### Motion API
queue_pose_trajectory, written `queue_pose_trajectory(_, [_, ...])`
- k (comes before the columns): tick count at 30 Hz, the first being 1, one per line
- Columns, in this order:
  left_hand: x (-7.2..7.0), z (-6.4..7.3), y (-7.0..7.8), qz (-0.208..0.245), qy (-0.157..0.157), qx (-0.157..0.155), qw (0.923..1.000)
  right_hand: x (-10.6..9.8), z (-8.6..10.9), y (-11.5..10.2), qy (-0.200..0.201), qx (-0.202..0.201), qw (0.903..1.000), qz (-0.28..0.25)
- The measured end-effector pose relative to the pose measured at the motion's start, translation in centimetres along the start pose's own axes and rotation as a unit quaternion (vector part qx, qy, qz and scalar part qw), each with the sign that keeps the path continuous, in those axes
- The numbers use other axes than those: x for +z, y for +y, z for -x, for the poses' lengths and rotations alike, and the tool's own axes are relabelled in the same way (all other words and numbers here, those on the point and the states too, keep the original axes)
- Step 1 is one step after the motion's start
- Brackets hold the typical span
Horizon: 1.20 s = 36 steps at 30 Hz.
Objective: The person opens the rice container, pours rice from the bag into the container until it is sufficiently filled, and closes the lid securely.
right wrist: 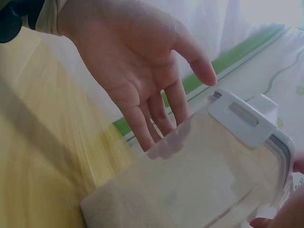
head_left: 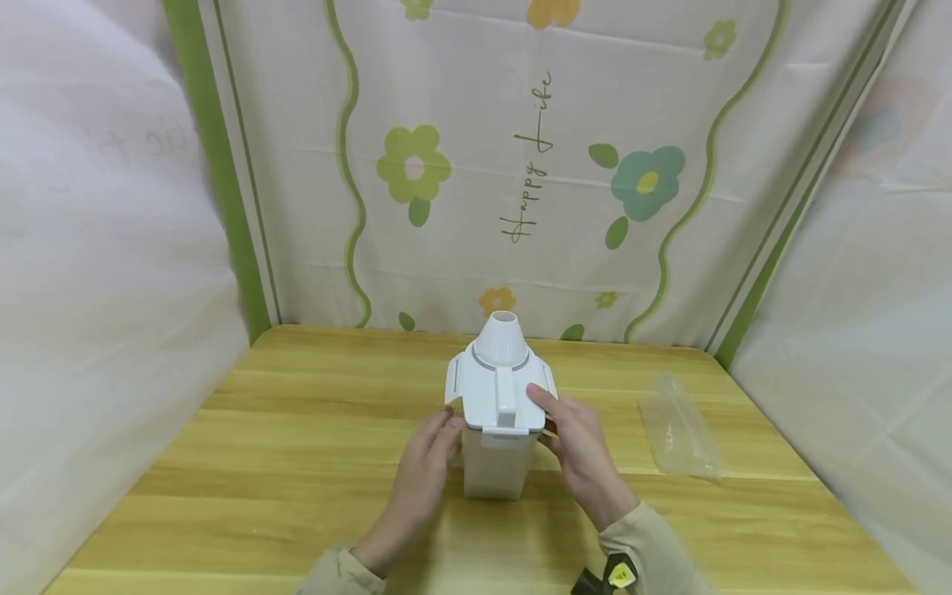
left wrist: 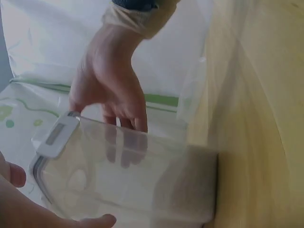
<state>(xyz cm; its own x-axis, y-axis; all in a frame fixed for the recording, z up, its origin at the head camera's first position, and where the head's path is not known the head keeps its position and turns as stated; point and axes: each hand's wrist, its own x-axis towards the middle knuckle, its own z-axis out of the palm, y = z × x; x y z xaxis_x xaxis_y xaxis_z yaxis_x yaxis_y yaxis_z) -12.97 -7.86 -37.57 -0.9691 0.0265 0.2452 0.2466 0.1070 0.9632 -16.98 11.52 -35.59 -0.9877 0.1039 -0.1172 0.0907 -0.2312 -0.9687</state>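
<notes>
A clear plastic storage container (head_left: 497, 471) with a white lid (head_left: 479, 388) stands on the wooden table. The lid has a bar handle (head_left: 505, 398) and a cone-shaped spout (head_left: 502, 339), with clip-like latches on its sides, one latch (right wrist: 242, 121) plain in the right wrist view. At the container's upper left corner, my left hand (head_left: 422, 471) holds the edge with thumb and fingers. On the opposite side, my right hand (head_left: 587, 454) has its thumb at the lid's edge, and its loosely extended fingers (right wrist: 137, 128) touch the side wall. Through that wall the fingers show in the left wrist view.
A flat clear plastic bag (head_left: 678, 430) lies on the table (head_left: 297, 463) to the right. White curtains with flower prints (head_left: 461, 99) hang behind and on both sides. A dark band with a yellow tag (head_left: 620, 572) is on the right sleeve.
</notes>
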Motion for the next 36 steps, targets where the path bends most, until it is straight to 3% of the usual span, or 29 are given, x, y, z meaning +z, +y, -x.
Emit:
queue_pose_trajectory(5, [-0.7,-0.3,-0.5,-0.044,-0.006,0.041,0.9982,-0.3,1.0,0.6,-0.009,-0.012,0.9999,0.002])
queue_pose_trajectory(11, [-1.4,-1.0,-1.7,-0.107,-0.039,0.105,0.9880,-0.7,1.5,1.5,-0.026,-0.049,0.9983,0.017])
queue_pose_trajectory(16, [-1.8,-1.3,-2.7,-0.078,-0.106,0.137,0.9818,-0.7,1.3,2.2,-0.017,-0.065,0.9976,0.014])
queue_pose_trajectory(20, [-1.8,-1.5,-3.1,-0.050,-0.137,0.144,0.9788,-0.4,1.3,2.7,0.002,-0.079,0.9968,0.014])
queue_pose_trajectory(36, [-1.7,-1.7,-2.9,-0.037,-0.153,0.147,0.9765,0.1,1.3,3.2,0.022,-0.089,0.9958,0.002])
